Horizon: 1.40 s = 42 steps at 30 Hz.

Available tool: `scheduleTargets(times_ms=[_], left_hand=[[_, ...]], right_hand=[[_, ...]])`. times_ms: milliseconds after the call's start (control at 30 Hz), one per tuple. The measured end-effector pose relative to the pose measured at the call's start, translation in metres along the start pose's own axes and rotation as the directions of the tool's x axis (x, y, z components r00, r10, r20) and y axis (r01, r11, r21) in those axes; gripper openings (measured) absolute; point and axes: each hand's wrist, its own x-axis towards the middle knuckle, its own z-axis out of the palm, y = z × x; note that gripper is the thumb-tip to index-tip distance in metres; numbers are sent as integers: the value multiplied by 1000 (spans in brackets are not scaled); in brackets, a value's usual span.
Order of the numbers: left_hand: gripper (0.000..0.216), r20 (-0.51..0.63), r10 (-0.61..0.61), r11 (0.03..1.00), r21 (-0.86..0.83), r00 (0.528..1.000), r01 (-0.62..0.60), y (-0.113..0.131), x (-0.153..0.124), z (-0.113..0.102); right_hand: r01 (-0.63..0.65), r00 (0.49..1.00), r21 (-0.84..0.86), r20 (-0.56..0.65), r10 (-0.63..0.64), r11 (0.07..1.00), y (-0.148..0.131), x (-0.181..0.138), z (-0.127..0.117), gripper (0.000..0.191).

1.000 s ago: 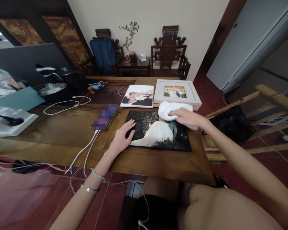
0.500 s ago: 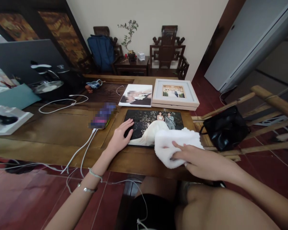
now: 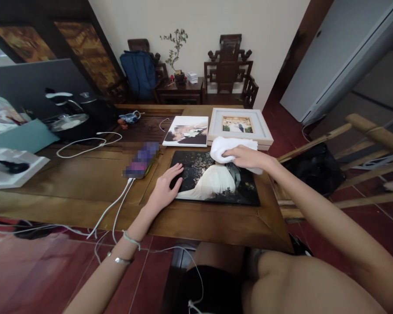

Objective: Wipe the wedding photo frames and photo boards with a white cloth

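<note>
A dark wedding photo panel (image 3: 196, 174) lies flat on the wooden table (image 3: 196, 220) in front of me. My left hand (image 3: 166, 185) rests with fingers spread on its left edge. In my right hand (image 3: 245, 157) is a bunched white cloth (image 3: 222, 146), pressed on the panel's far right part and covering the upper bodies of the pictured couple. Just behind the panel are a white-edged photo panel (image 3: 186, 131) and a pale box frame (image 3: 265, 126) with a small photo in it.
Left of the panel lies a phone (image 3: 142, 159) with white cables (image 3: 113, 200) running over the table edge. Farther left are a kettle (image 3: 96, 107), a teal box (image 3: 36, 137) and a white holder (image 3: 22, 168). A bamboo chair (image 3: 356, 163) bearing a black bag (image 3: 314, 170) stands at right.
My right hand has moved the white cloth away from me, from the panel's near right corner to its far edge. My left hand has stayed in place.
</note>
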Motion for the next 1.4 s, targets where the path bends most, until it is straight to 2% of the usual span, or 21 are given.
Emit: scheduleTargets(times_ms=[67, 167, 333, 433, 533, 700, 967, 1067, 1133, 1233, 1400], left_hand=[[33, 0, -4, 1000, 1, 1000, 4, 1, 0, 0], [33, -2, -3, 1000, 4, 1000, 3, 2, 0, 1], [33, -17, 3, 1000, 13, 1000, -3, 3, 1, 3], [33, -18, 4, 1000, 13, 1000, -4, 3, 1, 3], [33, -15, 1, 1000, 17, 1000, -1, 4, 1, 3], [34, -11, 0, 1000, 15, 1000, 0, 3, 1, 2], [34, -8, 15, 1000, 22, 1000, -15, 2, 1, 2], [34, -11, 14, 1000, 16, 1000, -14, 3, 1, 1], [33, -13, 15, 1000, 13, 1000, -15, 3, 1, 1], [33, -15, 17, 1000, 17, 1000, -17, 3, 1, 2], [33, -16, 10, 1000, 11, 1000, -10, 4, 1, 3]], right_hand=[[-28, 1000, -13, 10, 29, 1000, -12, -11, 7, 63], [-74, 994, -15, 80, 75, 997, -37, -43, 18, 62], [-67, 963, 105, 266, 37, 992, -73, -107, 19, 61], [-75, 929, 169, 371, 7, 983, -88, -125, 14, 61], [-65, 916, 185, 400, -15, 981, -98, -123, 12, 59], [-3, 949, 124, 313, -37, 992, -98, -91, 11, 61], [-11, 990, -56, 142, 19, 998, -51, -4, 16, 68], [-12, 997, -121, 69, 21, 993, -41, 11, 27, 71], [-33, 998, -156, 39, 39, 987, -45, 8, 35, 71], [-37, 996, -191, 73, 52, 981, -64, -16, 44, 71], [106, 957, -128, 283, -66, 986, -101, -71, 37, 66]])
